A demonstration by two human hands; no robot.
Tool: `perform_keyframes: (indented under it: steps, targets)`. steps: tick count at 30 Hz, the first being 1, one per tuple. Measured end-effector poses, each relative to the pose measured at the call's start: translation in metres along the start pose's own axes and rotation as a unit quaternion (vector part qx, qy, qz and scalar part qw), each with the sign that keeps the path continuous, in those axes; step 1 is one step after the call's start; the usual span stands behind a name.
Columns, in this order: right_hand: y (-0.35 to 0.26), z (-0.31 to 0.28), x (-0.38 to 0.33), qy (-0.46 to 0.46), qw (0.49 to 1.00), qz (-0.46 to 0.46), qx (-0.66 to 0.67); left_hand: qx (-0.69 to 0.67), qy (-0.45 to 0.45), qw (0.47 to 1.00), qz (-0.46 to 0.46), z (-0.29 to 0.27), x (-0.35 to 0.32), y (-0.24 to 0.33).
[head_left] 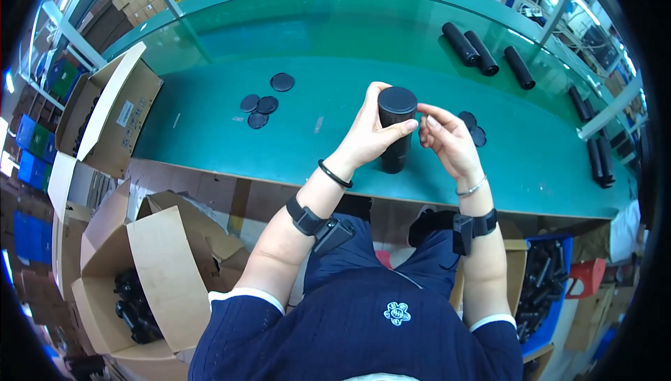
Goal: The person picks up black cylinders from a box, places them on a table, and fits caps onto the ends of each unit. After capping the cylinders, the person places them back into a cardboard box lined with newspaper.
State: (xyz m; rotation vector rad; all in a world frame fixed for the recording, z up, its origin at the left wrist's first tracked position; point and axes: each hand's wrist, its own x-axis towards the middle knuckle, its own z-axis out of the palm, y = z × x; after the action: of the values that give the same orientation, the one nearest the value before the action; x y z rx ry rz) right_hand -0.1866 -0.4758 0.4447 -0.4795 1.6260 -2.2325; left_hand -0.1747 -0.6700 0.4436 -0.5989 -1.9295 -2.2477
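Upright over the green table, a black cylinder (396,150) stands in the grip of my left hand (367,133), whose thumb crosses its front. A flat round black cap (398,99) covers its top. My right hand (453,145) is just right of the cylinder, fingers partly bent and apart, the index fingertip at the cap's edge. I see nothing held in it. Loose black discs (477,136) lie behind that hand, partly hidden. To the left on the table are several more black discs (267,105), with a single disc (282,82) behind them.
Black cylinders (461,44) lie at the far right of the green table (335,67), with more cylinders (596,160) along its right end. Open cardboard boxes (170,269) stand at left; one box (129,122) is at the table's edge. A blue bin (538,335) of black parts sits lower right.
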Motion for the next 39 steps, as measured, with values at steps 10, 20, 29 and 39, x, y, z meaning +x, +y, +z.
perform_keyframes:
  steps: [10, 20, 29, 39]
  targets:
    - [0.026, 0.0, -0.008, 0.026, 0.906, -0.137, -0.401, -0.156, -0.13, 0.979, 0.01, -0.036, -0.001, -0.007]
    - [-0.01, -0.055, 0.071, 0.071, 0.703, -0.278, -0.65, 0.145, 0.053, 0.984, -0.084, -0.054, -0.016, -0.039]
    - [0.023, -0.108, 0.248, 0.232, 0.677, 0.079, -0.694, 0.453, 0.075, 0.888, 0.012, -0.032, -0.08, -0.05]
    - [-0.085, -0.133, 0.103, 0.137, 0.848, 0.001, -0.513, 0.475, 0.059, 0.877, 0.035, -0.046, -0.061, -0.052]
